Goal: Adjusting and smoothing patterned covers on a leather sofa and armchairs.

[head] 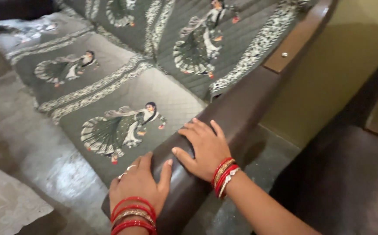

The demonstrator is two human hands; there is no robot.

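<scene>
Both my hands rest flat on the dark brown padded armrest (pixel 236 109) of a sofa. My left hand (pixel 140 182) lies at the near end of the armrest, fingers spread, with rings on two fingers and red and gold bangles on the wrist. My right hand (pixel 204 146) lies a little farther along the armrest top, palm down, fingers apart, also with red bangles. Neither hand holds anything. Beside the armrest lies a grey quilted seat cover (pixel 128 117) printed with dancing figures.
The sofa back (pixel 206 39) carries the same printed cover. A second dark brown sofa armrest (pixel 350 174) stands at the right, with a narrow gap of grey floor (pixel 258 161) between. An olive wall (pixel 341 56) is behind. Grey floor (pixel 19 130) and a pale patterned mat (pixel 6 204) lie at the left.
</scene>
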